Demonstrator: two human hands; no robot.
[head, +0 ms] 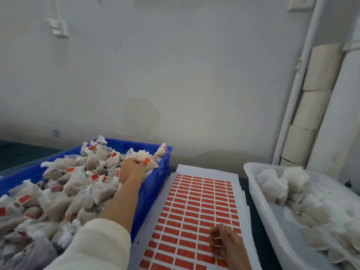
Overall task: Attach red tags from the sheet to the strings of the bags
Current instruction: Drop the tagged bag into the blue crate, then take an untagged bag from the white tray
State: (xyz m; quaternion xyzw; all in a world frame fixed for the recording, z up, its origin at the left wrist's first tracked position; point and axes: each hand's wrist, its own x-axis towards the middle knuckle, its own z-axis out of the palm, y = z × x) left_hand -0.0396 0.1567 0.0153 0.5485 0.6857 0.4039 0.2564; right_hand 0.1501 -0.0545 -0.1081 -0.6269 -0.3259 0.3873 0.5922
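Note:
A sheet of red tags [196, 207] lies flat in front of me, on top of other sheets. To its left, a blue crate [155, 190] is heaped with white mesh bags [78, 184], many carrying red tags. My left hand [132, 170] reaches over the crate's far right corner and grips a bag [152, 167] with a red tag [146, 161] on its string. My right hand [224, 244] is blurred and rests on the sheet's lower right part, fingers bent with the tips on the tags. I cannot make out whether it pinches a tag.
A white plastic tub [259, 193] at the right holds white bags without tags. Behind it, paper rolls [309, 114] lean against a pipe [296, 90] at the wall. The dark table top [251, 209] shows between the sheet and the tub.

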